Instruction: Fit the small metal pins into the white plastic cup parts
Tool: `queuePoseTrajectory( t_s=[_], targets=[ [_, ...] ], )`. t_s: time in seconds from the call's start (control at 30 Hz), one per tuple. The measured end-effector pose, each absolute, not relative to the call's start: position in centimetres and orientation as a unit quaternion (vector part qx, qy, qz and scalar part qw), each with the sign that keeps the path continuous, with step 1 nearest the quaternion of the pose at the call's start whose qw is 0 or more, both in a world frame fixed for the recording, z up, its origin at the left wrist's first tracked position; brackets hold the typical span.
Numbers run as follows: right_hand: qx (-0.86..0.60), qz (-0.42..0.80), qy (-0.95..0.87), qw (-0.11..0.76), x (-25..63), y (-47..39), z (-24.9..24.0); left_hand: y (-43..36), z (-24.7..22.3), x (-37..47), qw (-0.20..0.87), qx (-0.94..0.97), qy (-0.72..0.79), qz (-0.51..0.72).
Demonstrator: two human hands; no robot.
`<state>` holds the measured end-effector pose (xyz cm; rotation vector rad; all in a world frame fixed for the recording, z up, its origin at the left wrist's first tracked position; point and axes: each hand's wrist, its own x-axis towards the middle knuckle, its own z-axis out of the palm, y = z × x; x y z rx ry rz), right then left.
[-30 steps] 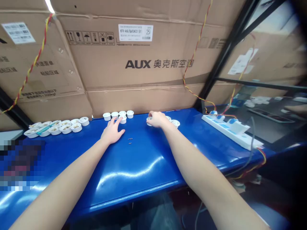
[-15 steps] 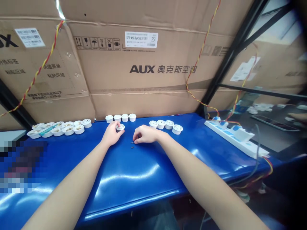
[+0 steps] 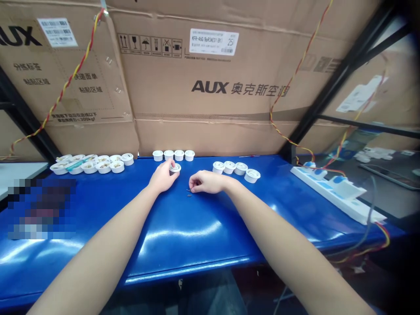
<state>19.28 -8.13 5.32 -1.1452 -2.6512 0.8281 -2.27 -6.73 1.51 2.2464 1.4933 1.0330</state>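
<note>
My left hand (image 3: 162, 176) is closed around the side of a small round white cup (image 3: 175, 168), which stands upright on the blue table. To its right, my right hand (image 3: 207, 181) is down at the tabletop with thumb and fingers pinched together. One thin dark pin or screw lies at those fingertips; whether they grip it is too small to tell. Just below lie a few more tiny dark pins (image 3: 189, 196). Behind my left hand is a row of similar white cups (image 3: 168, 155). Beyond my right hand stands another row of white cups (image 3: 241, 168).
At the left back, several white cups (image 3: 89, 167) hold small brownish parts, with a teal strip lying across them. A white power strip (image 3: 337, 194) runs along the right side. Large cardboard (image 3: 210, 105) walls off the back, and twisted red-yellow wires (image 3: 70, 78) hang down.
The whole view has shifted, so things sit a little further right. Against the table, both hands stay nearly in place, the left still on the cup and the right still by the pins.
</note>
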Motion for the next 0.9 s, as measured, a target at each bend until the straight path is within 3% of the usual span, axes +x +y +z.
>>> queuePoseTrajectory(
  t_s=[0.43, 0.7, 0.9],
  targets=[
    [-0.385, 0.251, -0.883, 0.1, 19.9, -7.7, 5.4, -6.8, 1.5, -2.1, 0.143, 0.795, 0.487, 0.332],
    [-0.422, 0.17, -0.833, 0.314, 18.8, -7.7, 5.0, -7.7, 2.4, -1.6, 0.13, 0.822, 0.406, 0.377],
    [-0.443, 0.141, -0.819, 0.337, 17.7, -8.3, 5.0, -8.2, 2.8, -0.9, 0.115, 0.823, 0.396, 0.391]
  ],
)
